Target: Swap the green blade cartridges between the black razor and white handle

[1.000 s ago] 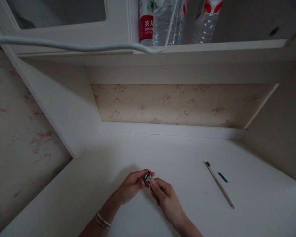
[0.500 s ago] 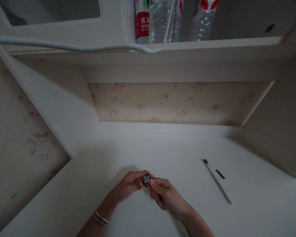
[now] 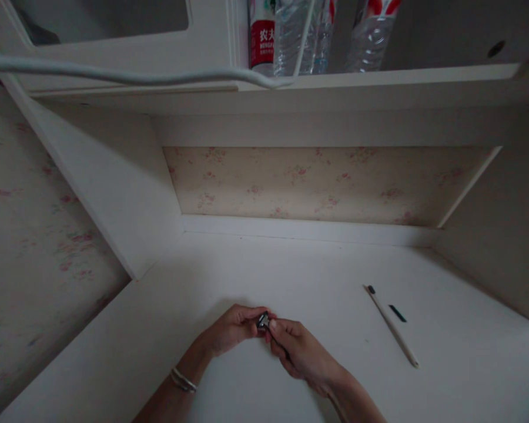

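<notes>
Both my hands meet low over the white desk (image 3: 335,264). My left hand (image 3: 233,329), with thin bangles on its wrist, and my right hand (image 3: 297,352) pinch a small dark and silvery object (image 3: 263,321) between their fingertips. The object is too small and dim to name. Fingers of both hands are curled closed around it. To the right on the desk lie a long pale pen (image 3: 392,326) with a dark tip and, just beside it, a short dark cap-like piece (image 3: 397,313).
A shelf (image 3: 379,79) runs above the desk, carrying plastic water bottles (image 3: 291,35), one with a red label. A white cable (image 3: 114,75) hangs along the shelf front. Floral wallpaper (image 3: 317,185) backs the alcove; white side panels close it left and right.
My hands stay together on the small object, with only slight finger shifts. The view has wobbled a little; the pen and the dark piece have not moved.
</notes>
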### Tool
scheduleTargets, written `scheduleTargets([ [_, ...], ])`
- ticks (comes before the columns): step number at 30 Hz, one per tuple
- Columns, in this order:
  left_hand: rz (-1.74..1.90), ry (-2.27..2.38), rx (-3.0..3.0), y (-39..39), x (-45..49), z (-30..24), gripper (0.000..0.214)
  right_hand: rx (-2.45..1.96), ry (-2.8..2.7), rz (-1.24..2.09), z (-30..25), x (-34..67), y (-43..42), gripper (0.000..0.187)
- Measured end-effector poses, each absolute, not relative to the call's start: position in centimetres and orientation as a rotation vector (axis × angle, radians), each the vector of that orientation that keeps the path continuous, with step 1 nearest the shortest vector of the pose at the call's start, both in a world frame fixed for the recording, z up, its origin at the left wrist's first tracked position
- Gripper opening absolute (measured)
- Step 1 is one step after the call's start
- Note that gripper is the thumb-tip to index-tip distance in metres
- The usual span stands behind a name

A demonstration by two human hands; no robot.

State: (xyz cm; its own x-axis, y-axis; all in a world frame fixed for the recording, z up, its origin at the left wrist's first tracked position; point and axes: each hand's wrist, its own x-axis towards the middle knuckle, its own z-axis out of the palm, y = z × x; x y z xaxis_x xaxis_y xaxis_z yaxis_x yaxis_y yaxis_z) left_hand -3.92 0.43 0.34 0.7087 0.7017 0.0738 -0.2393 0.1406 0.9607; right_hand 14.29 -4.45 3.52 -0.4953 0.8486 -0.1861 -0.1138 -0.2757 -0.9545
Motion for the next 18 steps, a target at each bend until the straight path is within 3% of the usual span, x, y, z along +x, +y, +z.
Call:
scheduleTargets([
  [18, 0.884, 0.417, 1.133, 0.62, -3.74, -0.28, 0.052, -0.849, -1.326, 1.769, 3.29, 14.18, -4.43, 0.045],
])
